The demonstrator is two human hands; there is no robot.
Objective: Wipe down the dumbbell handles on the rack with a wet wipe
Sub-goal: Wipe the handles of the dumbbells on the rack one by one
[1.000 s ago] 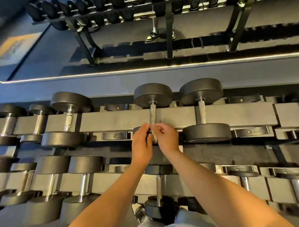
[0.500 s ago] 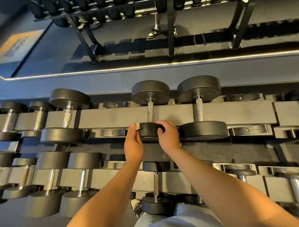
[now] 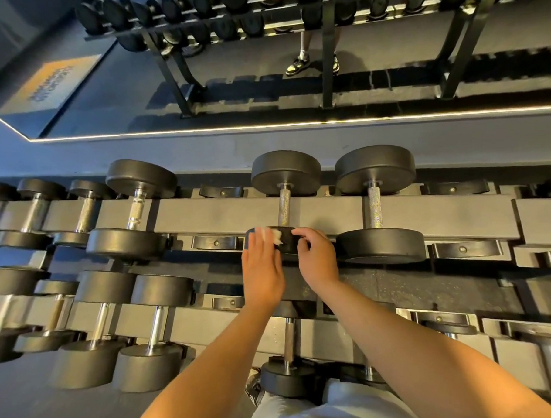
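On the upper tier of the long grey steel rack (image 3: 220,214), across its rail: black round-headed dumbbell with a knurled steel handle (image 3: 284,208), far head toward the wall, near head toward the body. Against that near head, pressed under the straight fingers of the left hand (image 3: 262,272): crumpled white wet wipe (image 3: 271,235), off the handle itself, one corner sticking out to the right. Just beside it, right hand (image 3: 317,260), fingers curled over the same head's rim, gripping. Hands near each other, not touching, a strip of black head showing between.

Close on the right, near the right hand's knuckles: larger black dumbbell (image 3: 375,204), its near head crowding that side. On the left, a bare black saddle cradle (image 3: 217,243), then a big black dumbbell with a smooth chrome handle (image 3: 137,211); open room there beside the left arm. Farther right, another bare cradle (image 3: 465,249). Below the forearms, lower tier with a small black dumbbell (image 3: 289,341) straight under the wrists and a dark grey dumbbell with a chrome handle (image 3: 156,324) off to the left. Behind the rack, dark wall ledge, then a lit-edged mirror (image 3: 263,92) reflecting rack legs and a pair of shoes. At the bottom edge, white clothing (image 3: 308,409).
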